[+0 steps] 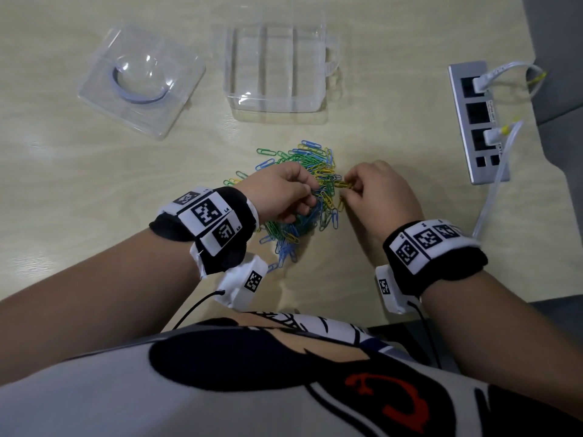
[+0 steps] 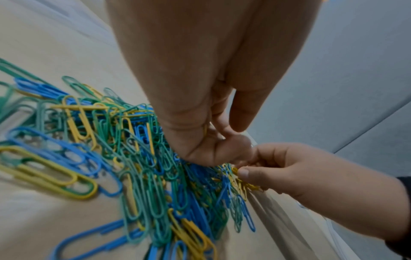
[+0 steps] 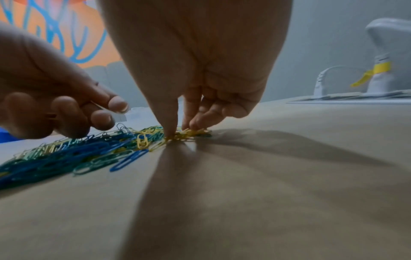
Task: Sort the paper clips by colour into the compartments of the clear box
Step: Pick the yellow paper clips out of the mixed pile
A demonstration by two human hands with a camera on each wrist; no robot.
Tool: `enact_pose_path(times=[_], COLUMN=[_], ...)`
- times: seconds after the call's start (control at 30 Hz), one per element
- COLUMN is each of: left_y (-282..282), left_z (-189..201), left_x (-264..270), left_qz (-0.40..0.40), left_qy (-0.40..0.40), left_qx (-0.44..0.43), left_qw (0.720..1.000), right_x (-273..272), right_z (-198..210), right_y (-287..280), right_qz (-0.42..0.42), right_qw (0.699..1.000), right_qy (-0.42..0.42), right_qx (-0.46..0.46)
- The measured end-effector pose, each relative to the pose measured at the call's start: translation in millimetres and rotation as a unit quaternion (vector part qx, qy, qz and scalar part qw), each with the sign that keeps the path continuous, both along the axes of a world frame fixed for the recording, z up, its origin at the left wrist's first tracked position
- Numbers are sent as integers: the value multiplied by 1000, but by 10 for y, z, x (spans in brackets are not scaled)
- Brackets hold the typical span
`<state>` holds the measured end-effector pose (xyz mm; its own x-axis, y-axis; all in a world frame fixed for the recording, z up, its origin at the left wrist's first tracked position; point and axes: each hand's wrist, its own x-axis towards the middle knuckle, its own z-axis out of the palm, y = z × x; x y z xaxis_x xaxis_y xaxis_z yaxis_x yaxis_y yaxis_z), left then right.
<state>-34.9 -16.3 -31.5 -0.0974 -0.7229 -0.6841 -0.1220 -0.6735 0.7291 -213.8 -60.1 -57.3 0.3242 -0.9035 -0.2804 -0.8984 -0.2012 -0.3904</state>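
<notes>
A clear box with three bare compartments stands at the upper middle of the head view, on a pale wooden table. To its left, in the upper left of the frame, lies a clear lid with a domed centre, well apart from the box. At the right edge a grey socket strip is set into the table, with white plugs and cables in it; yellow tags hang on the cables. A small label on the strip is too small to read.

The pile of paper clips, green, blue and yellow mixed, lies at the frame's centre, below the box and apart from it, with nothing between the two.

The left hand sits over the left part of the pile, fingers curled, and covers many clips; whether it grips any I cannot tell. The right hand is at the pile's right edge, its thumb and fingers pinching a small bunch of yellow clips, which the left wrist view shows too.

Both wrists wear black bands with square black-and-white coded markers; beside one marker "L4" can be read. At the bottom of the frame is a printed shirt.
</notes>
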Motion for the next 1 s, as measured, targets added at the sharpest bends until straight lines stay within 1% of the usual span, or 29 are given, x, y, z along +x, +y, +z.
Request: enact_pose_path(times=[0.2, 0.23, 0.27, 0.33, 0.4, 0.47, 0.5, 0.53, 0.57, 0.6, 0.67, 0.7, 0.77, 0.87, 0.93, 1.0], left_y=[-33, -40, -47, -61, -67, -65, -67, -68, -70, -68, -68, -68, -67, -64, -56, -45], left_z=[-1, -2, 0, 9, 19, 24, 24, 20, 18, 14, 12, 10, 6, 5, 4, 11], left_x=[-40, -50, -57, -73, -92, -114, -120, -121, -114, -106, -88, -80, -65, -45, -42, -52], left_qz=[22, 29, 39, 63, 79, 84, 81, 76, 72, 73, 80, 84, 92, 101, 101, 100], left_qy=[19, 29, 43, 75, 101, 112, 110, 105, 101, 99, 97, 96, 97, 94, 92, 93], left_qx=[32, 37, 42, 51, 55, 57, 59, 60, 62, 63, 68, 70, 74, 73, 73, 77], left_qw=[999, 998, 997, 994, 990, 989, 989, 990, 990, 990, 990, 989, 988, 988, 988, 988], right_x=[73, 68, 59, 65, 112, 136, 117, 73, 14, -48, -137, -159, -157, -127, -120, -97], right_z=[15, 29, 45, 104, 188, 215, 200, 173, 133, 93, 22, -6, -36, -23, 6, 57], right_y=[-27, -25, -17, 19, 81, 126, 120, 96, 65, 38, 34, 54, 94, 93, 80, 93], right_qz=[31, 37, 41, 42, 65, 69, 46, 17, -5, -9, 21, 35, 35, 1, -12, -18], right_qw=[998, 998, 998, 997, 988, 984, 984, 986, 989, 995, 999, 998, 998, 1000, 999, 997], right_qy=[49, 47, 28, -60, -139, -164, -169, -165, -140, -93, 8, 29, 19, -15, -32, -77], right_qx=[-15, -20, -27, -25, -3, -4, -17, -35, -42, -30, 31, 53, 50, 10, 0, 1])
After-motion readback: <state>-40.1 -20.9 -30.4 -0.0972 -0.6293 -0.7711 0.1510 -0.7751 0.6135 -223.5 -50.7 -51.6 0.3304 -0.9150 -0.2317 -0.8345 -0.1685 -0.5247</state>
